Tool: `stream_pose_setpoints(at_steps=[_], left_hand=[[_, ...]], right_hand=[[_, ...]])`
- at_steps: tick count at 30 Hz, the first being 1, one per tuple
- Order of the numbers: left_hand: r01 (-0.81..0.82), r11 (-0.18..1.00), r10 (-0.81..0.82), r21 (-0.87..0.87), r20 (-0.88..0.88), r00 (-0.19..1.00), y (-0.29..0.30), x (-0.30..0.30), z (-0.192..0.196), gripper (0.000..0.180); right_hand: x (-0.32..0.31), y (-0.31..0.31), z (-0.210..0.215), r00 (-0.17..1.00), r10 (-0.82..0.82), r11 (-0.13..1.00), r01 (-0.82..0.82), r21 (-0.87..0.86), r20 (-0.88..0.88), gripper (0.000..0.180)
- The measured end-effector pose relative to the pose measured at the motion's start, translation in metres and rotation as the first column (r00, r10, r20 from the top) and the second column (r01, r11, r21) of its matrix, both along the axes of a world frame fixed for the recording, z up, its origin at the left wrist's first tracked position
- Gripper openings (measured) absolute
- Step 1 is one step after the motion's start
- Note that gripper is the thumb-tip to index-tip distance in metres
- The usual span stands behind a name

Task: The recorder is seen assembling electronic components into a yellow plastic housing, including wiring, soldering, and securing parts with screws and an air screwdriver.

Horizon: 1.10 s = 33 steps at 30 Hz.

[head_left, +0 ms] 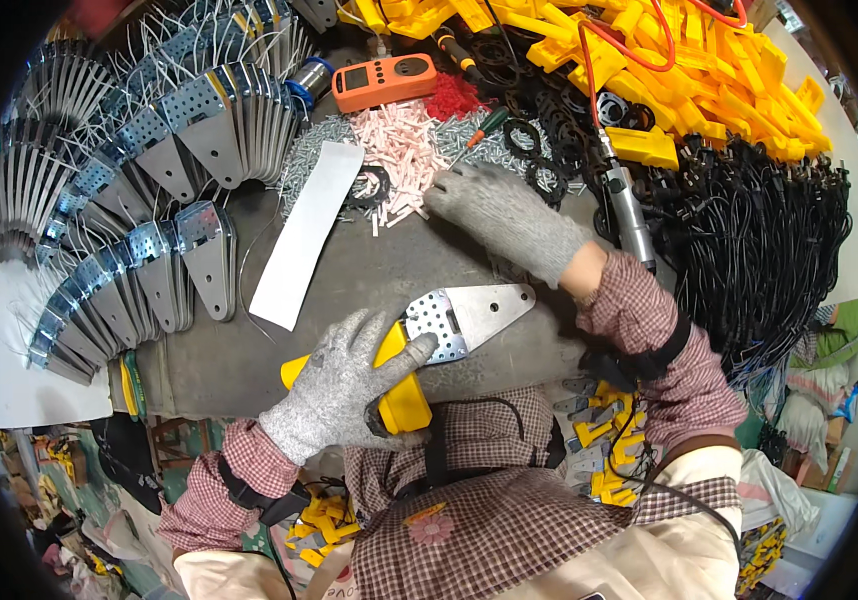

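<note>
My left hand (344,385), in a grey knit glove, is closed around a yellow plastic housing (404,402) low over the table's near edge. From the housing's far right end sticks a perforated shiny metal plate joined to a tapered grey blade (489,312); my left thumb lies by the plate. My right hand (499,210), gloved too, is at the right edge of a heap of small pink tubes (399,150). Its fingers are bent down at the heap, and what they pinch, if anything, is hidden. Silver screws (324,145) lie around the tubes.
Rows of metal blade plates with white wires (154,265) stand at left. A white strip (307,235) lies mid-table. Behind are an orange meter (384,82), a screwdriver (487,125) and black rings (524,138). At right are a powered screwdriver (629,215), yellow housings (689,70) and black cords (759,230).
</note>
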State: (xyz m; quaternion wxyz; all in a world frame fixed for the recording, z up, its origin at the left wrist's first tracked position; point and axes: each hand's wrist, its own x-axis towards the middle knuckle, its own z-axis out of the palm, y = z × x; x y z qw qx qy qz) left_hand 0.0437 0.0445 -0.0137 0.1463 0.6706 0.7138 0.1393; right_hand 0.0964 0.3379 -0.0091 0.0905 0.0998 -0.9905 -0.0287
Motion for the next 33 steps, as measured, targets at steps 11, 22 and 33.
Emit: stream_pose_setpoints(at_steps=[11,22,33], left_hand=[[-0.003,1.0,0.003,0.022,-0.007,1.0,0.001,-0.001,-0.003,0.111],[-0.037,0.999,0.038,-0.014,0.121,0.992,0.001,-0.002,0.006,0.12],[-0.099,0.994,0.096,0.038,0.082,0.992,0.008,0.014,0.001,0.115]], right_hand=[[-0.001,0.005,0.0,0.973,-0.225,0.974,0.225,-0.012,-0.044,0.017],[0.089,-0.085,-0.027,0.987,-0.038,0.545,-0.109,-0.831,-0.154,0.028],[0.113,-0.135,-0.037,0.916,-0.365,0.619,0.104,-0.778,-0.168,0.032]])
